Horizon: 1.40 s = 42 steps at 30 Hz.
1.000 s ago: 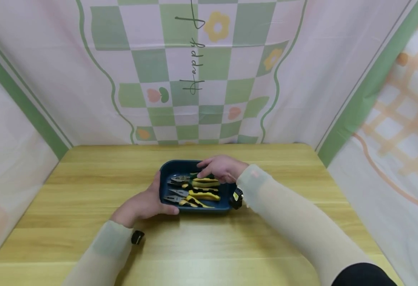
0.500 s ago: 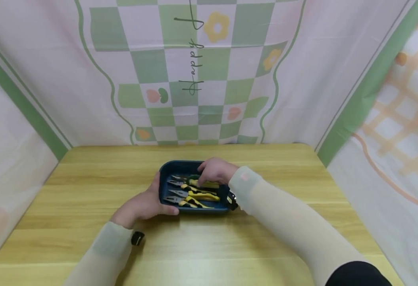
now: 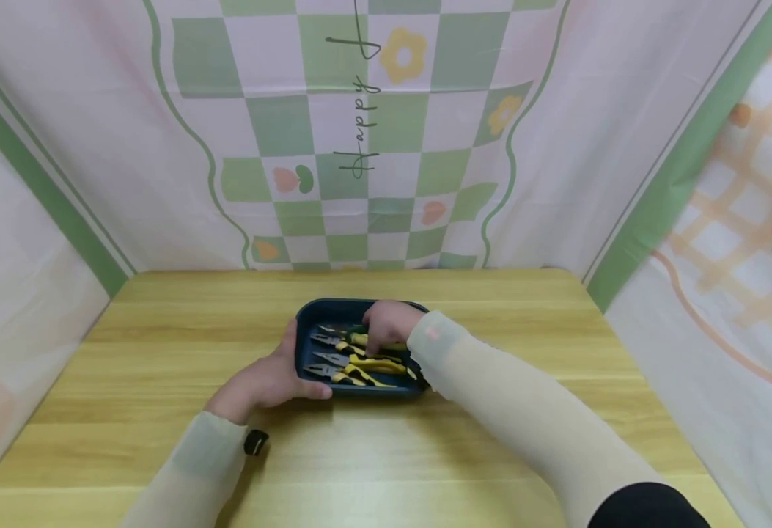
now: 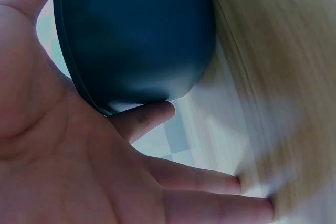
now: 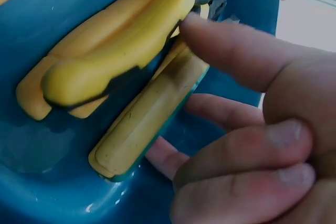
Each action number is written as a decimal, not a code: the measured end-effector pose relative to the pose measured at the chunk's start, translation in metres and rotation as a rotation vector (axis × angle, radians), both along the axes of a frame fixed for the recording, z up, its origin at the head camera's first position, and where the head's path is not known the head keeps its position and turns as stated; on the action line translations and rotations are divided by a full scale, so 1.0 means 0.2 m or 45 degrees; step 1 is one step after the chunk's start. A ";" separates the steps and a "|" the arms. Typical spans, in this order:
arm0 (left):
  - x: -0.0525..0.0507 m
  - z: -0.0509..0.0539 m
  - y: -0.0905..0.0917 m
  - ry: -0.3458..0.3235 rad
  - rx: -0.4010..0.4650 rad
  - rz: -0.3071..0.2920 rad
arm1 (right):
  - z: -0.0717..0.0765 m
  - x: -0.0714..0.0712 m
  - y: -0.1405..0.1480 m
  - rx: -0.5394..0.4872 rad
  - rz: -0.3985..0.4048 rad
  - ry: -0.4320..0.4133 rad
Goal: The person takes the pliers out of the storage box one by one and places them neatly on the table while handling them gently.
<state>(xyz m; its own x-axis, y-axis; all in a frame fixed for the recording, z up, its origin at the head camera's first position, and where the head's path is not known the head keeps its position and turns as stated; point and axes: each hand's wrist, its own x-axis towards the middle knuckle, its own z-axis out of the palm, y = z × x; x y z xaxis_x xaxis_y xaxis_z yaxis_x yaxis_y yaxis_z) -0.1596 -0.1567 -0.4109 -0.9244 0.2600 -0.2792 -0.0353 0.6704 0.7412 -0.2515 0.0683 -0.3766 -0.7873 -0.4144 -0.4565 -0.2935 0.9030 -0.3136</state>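
Much tabletop [image 3: 386, 455] surrounds the blue tray's rim [image 3: 372, 391].

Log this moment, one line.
left hand: touching blue tray; right hand: straddling yellow-green pliers, grip unclear; other pliers: in tray; tray: on wooden table

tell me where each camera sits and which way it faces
Head: on the head, facing forward and down at the tray of pliers; left hand, right hand and sleeves show.
Left wrist: on that wrist, facing the tray's outside wall; the left hand shows, palm side visible.
Right wrist: on that wrist, looking down into the tray at yellow handles; right hand shows.
Head and right wrist share the pliers.
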 end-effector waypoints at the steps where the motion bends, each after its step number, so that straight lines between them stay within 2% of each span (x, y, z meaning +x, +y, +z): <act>1: 0.00 0.00 0.00 0.002 0.003 0.001 | 0.00 0.00 -0.01 0.024 0.015 0.019; 6: 0.00 -0.01 0.00 0.008 0.011 0.002 | -0.02 -0.02 -0.03 0.106 0.079 0.094; 13: 0.00 0.00 0.00 0.026 0.017 -0.017 | -0.02 -0.01 -0.04 0.104 0.064 0.080; 21: 0.01 0.00 0.01 -0.009 0.006 -0.010 | 0.00 0.03 -0.06 0.122 0.047 0.103; 30: 0.00 0.00 0.01 0.012 -0.005 -0.032 | 0.03 0.06 -0.06 0.229 0.127 0.177; 38: 0.01 0.01 0.01 -0.039 -0.094 0.006 | 0.05 0.05 -0.06 0.245 0.083 0.131; 42: 0.00 -0.01 0.00 -0.053 -0.120 0.012 | 0.04 0.03 -0.05 0.222 0.054 0.103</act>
<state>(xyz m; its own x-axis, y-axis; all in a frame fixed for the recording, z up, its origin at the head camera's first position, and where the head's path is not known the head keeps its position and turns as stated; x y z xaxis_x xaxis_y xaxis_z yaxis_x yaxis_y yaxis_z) -0.1596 -0.1558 -0.4126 -0.9139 0.2221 -0.3399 -0.0712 0.7364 0.6728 -0.2447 0.0590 -0.3687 -0.8078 -0.3680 -0.4604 -0.3501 0.9280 -0.1275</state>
